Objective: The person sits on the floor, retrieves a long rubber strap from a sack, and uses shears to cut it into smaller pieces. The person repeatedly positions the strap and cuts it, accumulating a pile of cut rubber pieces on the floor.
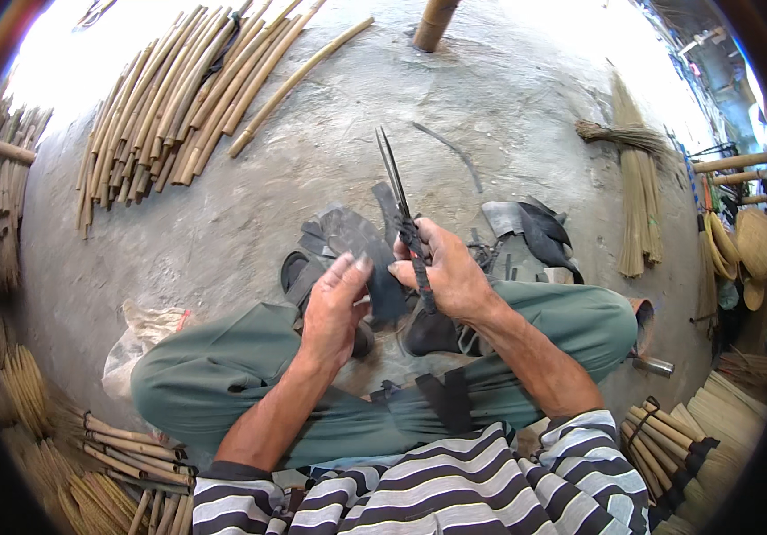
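My right hand (453, 272) is closed around a pair of scissors (408, 234) with dark wrapped handles. Their long narrow blades point away from me, close together with a thin gap. Beside them my left hand (334, 308) is closed in a pinch on a dark grey rubber-like strip (357, 234), slightly blurred, that reaches across toward the scissors. Below the hands, a dark shoe (430, 332) shows on the floor between my bent knees. Black strips (446, 399) lie across my lap.
Bundled bamboo poles (187, 98) lie at the far left. A black curved scrap (540, 234) and a thin dark strip (450, 153) are on the concrete floor. Straw brooms (638, 196) lie at the right. A whitish sack (138, 339) sits by my left knee; more bamboo-handled bundles (664, 437) flank me.
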Demonstrator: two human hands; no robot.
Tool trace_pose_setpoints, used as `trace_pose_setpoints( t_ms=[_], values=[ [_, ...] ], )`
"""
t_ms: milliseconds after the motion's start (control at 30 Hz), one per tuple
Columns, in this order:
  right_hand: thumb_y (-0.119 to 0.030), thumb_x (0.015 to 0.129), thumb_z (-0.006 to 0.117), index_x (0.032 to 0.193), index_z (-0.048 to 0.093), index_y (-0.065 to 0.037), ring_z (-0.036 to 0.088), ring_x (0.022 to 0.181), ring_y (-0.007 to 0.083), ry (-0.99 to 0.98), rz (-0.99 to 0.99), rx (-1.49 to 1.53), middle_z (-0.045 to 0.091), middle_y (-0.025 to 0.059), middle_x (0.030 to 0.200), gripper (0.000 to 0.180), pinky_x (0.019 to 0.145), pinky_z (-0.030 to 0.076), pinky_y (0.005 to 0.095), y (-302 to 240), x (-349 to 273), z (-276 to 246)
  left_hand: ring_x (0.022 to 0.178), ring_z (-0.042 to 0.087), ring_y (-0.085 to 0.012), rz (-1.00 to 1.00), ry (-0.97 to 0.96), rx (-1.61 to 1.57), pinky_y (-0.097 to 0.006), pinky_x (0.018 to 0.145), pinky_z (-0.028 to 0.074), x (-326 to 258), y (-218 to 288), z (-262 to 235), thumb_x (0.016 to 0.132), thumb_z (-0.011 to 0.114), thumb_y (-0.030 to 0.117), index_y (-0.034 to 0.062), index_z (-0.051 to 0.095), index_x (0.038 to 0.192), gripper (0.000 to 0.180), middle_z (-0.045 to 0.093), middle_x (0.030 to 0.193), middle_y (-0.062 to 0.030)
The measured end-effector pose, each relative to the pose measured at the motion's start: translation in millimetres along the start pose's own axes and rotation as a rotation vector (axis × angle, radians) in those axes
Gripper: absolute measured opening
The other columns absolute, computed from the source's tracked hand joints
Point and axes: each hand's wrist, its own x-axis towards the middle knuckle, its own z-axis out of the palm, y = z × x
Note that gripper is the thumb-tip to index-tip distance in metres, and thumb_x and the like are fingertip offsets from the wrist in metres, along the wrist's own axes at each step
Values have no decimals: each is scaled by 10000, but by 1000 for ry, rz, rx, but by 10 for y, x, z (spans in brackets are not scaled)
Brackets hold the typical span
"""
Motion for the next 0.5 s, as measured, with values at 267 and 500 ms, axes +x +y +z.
trace_pose_setpoints(
  t_ms=[267,500],
  values=[
    [-184,889,761,1066,616,-2,568,808,93,137,-90,-179,600,14,897,292,715,489,276,112,95,-102,1010,685,-121,-71,-174,239,-313,886,563,-92,-188,119,1058,583,142,2,625,1360,336,722,1175,-49],
    [-390,955,712,1012,584,29,656,784,329,236,-187,-224,652,206,831,442,742,506,450,36,5,-116,821,740,-179,18,-149,59,-284,727,614,-9,95,122,1072,588,176,-23,593,1347,340,743,1096,-137]
  ],
)
